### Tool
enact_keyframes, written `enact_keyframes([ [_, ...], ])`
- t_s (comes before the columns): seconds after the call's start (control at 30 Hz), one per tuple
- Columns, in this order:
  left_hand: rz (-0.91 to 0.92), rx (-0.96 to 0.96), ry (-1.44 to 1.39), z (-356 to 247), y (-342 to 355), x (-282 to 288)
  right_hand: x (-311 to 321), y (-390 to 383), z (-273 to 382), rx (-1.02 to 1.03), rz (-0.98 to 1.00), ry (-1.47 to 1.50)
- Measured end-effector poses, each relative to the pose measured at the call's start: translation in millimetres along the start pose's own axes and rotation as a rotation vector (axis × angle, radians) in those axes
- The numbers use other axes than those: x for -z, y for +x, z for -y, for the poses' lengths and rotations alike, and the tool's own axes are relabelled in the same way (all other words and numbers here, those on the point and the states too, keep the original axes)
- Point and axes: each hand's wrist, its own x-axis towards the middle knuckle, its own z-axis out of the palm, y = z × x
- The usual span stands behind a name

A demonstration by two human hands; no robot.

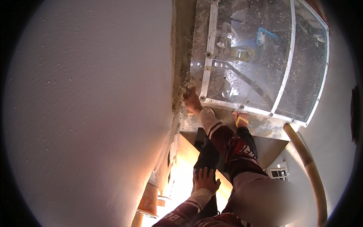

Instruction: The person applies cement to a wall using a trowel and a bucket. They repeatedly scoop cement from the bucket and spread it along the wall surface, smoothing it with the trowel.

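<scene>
My left hand (pixel 206 179) comes up from the lower edge in a dark red sleeve with a striped white cuff. It lies flat, fingers apart, on a black trouser leg (pixel 206 157). My right hand (pixel 192 101) reaches farther out in the same kind of sleeve. It presses on the rough concrete edge (pixel 181 68) next to the metal frame of a dusty glass canopy (pixel 264 56). Its fingers are too small and blurred to read. A foot in a yellow-strapped sandal (pixel 241 120) stands on the concrete ledge below the canopy frame.
A white plastered wall (pixel 87 113) fills the left half. A thick bamboo pole (pixel 311 170) curves down the right side. An orange clay-coloured cylinder (pixel 149 198) sits far below, and a small window (pixel 278 173) shows beneath the ledge. A pale blurred oval (pixel 264 200) covers the lower right.
</scene>
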Motion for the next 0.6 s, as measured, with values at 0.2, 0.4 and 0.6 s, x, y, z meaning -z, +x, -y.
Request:
enact_keyframes([
  [0.2,0.001,-0.009,-0.027,-0.5,1.4,1.7,-11.4,-9.3,-13.9,-0.035,-0.168,0.228],
  [0.4,0.002,-0.031,-0.030,-2.8,1.7,-0.8,4.1,61.5,-25.2,-0.097,-0.231,0.342],
  [0.6,0.002,-0.021,0.001,3.0,2.1,-9.6,18.1,40.5,6.5,-0.110,-0.080,0.208],
])
